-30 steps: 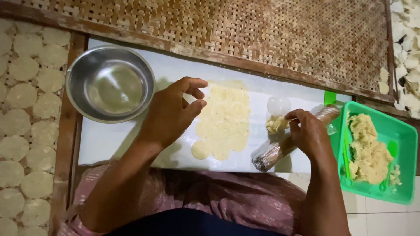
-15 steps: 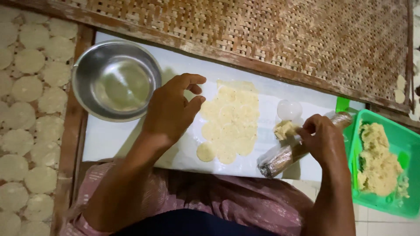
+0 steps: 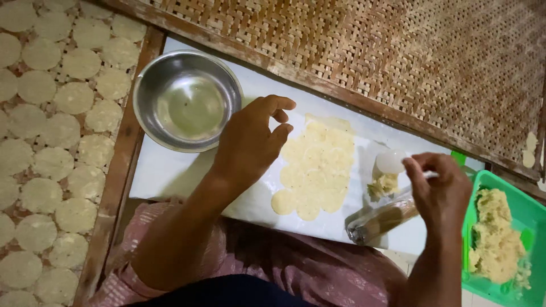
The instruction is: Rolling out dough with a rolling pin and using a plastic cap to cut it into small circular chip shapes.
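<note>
Now the left hand (image 3: pixel 247 145) hovers loose-fingered, empty, at nine o'clock of the flattened pale dough sheet (image 3: pixel 318 167), while the right hand (image 3: pixel 438 190) pinches a small round white lid (image 3: pixel 391 161), apparently ready to press.

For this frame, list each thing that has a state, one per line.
Left hand: fingers curled, over the white sheet, holding nothing visible.
Right hand: closed on the roller.
Steel bowl: upright, almost empty.
Flattened dough: spread thin on the sheet.
Green tray: holds lumpy dough.
</note>
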